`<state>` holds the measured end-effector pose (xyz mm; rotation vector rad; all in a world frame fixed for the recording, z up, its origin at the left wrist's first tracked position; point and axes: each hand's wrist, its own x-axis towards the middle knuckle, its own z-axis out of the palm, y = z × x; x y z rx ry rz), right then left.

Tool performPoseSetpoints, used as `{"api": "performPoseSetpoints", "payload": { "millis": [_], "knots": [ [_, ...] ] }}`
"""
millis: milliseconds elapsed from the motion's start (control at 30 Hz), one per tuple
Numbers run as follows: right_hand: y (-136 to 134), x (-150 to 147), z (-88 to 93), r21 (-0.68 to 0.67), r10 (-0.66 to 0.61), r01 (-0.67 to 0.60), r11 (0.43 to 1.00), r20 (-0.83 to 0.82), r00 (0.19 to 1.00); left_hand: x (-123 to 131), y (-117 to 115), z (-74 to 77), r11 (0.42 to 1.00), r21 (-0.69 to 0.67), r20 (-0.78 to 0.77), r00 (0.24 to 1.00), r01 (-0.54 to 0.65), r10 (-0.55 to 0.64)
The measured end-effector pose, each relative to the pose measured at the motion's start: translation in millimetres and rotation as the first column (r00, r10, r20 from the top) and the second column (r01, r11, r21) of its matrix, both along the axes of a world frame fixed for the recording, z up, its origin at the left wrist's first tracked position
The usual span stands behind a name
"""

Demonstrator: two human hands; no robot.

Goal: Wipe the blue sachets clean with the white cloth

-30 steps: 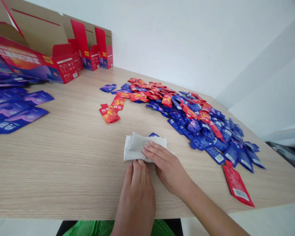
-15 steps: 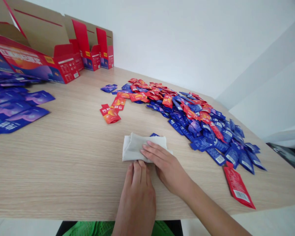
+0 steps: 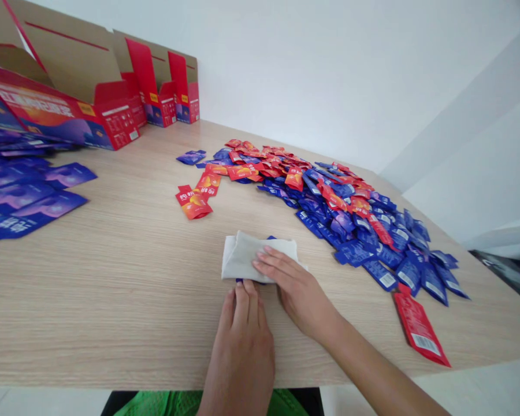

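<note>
A folded white cloth (image 3: 239, 258) lies near the front of the table over a blue pouch (image 3: 271, 237). Only slim blue edges of this pouch show, at the cloth's far and near sides. My right hand (image 3: 297, 286) rests on the cloth's right part, fingers together and pressing it down, thumb hidden. Just below the cloth, my left hand (image 3: 245, 335) has its fingers closed together, their tips on the pouch's near edge. Both hands are almost touching.
Red and blue pouches (image 3: 316, 196) form a long heap at the back right. Two red pouches (image 3: 193, 203) lie beyond the cloth, one red pouch (image 3: 419, 329) at the right front. Blue pouches (image 3: 30, 202) are stacked at left, before open red cartons (image 3: 117, 118).
The cloth and my right hand have shifted slightly right and away from me. A bit of blue pouch edge now shows at my left fingertips. My left hand has stayed in place.
</note>
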<state>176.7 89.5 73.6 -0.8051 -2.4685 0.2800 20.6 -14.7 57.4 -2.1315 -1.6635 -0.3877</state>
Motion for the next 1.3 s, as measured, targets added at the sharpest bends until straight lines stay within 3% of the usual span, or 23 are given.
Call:
{"api": "performPoseSetpoints", "payload": {
  "millis": [133,200,267,367,433,500,600,667,733,833,900,933,1000,1100,1167,1233,1300],
  "knots": [
    [20.6,22.1,-12.1,-0.010,-0.318,0.318,0.948,-0.024,0.948,-4.1,-2.3,2.5,0.999,0.015,-0.018,0.999,0.044,-0.043],
    [21.2,27.0,-10.7,-0.001,-0.376,0.376,0.926,-0.043,0.926,-3.8,-2.3,2.9,0.999,0.024,-0.004,0.999,0.041,-0.041],
    [12.0,21.5,-3.9,0.010,-0.312,0.313,0.950,-0.069,0.948,-2.0,-1.3,2.4,0.999,0.034,0.010,1.000,0.027,-0.027],
    [-4.6,5.6,4.9,0.014,-0.063,0.064,0.998,-0.058,0.996,0.1,0.3,1.5,1.000,0.020,0.018,1.000,0.001,-0.001],
    [-5.3,2.3,3.6,-0.007,0.008,-0.008,1.000,-0.027,1.000,-0.7,0.7,1.8,1.000,0.004,0.011,1.000,0.005,-0.005],
    [3.9,9.3,-3.1,-0.020,-0.103,0.103,0.994,-0.018,0.994,-2.7,0.3,2.6,1.000,0.003,-0.010,1.000,0.022,-0.022],
    [20.7,28.1,-11.7,-0.010,-0.343,0.343,0.939,-0.031,0.939,-5.1,-0.4,3.5,0.999,0.016,-0.028,0.999,0.029,-0.028],
    [21.8,33.3,-9.8,0.002,-0.399,0.400,0.916,-0.058,0.915,-4.6,-0.3,3.2,0.999,0.024,-0.012,0.999,0.030,-0.030],
    [12.2,27.3,-2.4,0.016,-0.358,0.361,0.932,-0.099,0.928,-2.6,0.3,2.8,0.999,0.042,0.011,0.999,0.031,-0.032],
    [-7.6,6.8,7.8,0.027,-0.132,0.135,0.991,-0.082,0.988,0.2,1.4,3.1,0.999,0.036,0.018,1.000,0.009,-0.010],
    [-11.2,-1.5,7.2,0.000,-0.012,0.012,1.000,-0.025,1.000,0.2,1.8,3.6,1.000,0.017,0.012,1.000,-0.001,0.001],
    [-8.4,-1.5,4.4,-0.015,-0.013,0.013,1.000,-0.010,1.000,-0.5,1.8,3.6,1.000,0.010,0.009,1.000,0.003,-0.003],
    [3.5,6.6,-4.0,-0.029,-0.132,0.131,0.991,-0.013,0.991,-2.4,1.4,3.1,1.000,0.021,0.010,1.000,0.022,-0.023],
    [19.7,24.3,-12.6,-0.021,-0.364,0.364,0.931,-0.038,0.931,-4.2,0.4,0.8,0.998,0.035,0.019,0.999,0.042,-0.043],
    [18.2,26.6,-10.6,-0.012,-0.419,0.419,0.908,-0.060,0.906,-3.4,0.0,-0.7,0.999,0.038,0.035,0.999,0.039,-0.040],
    [6.7,18.2,-4.0,-0.008,-0.335,0.336,0.942,-0.071,0.939,-1.5,0.1,-1.5,0.999,0.039,0.049,0.998,0.028,-0.030],
    [-6.2,5.0,2.3,-0.012,-0.143,0.143,0.990,-0.043,0.989,0.1,0.4,-1.3,0.999,0.028,0.044,0.999,0.021,-0.022]
  ]
}}
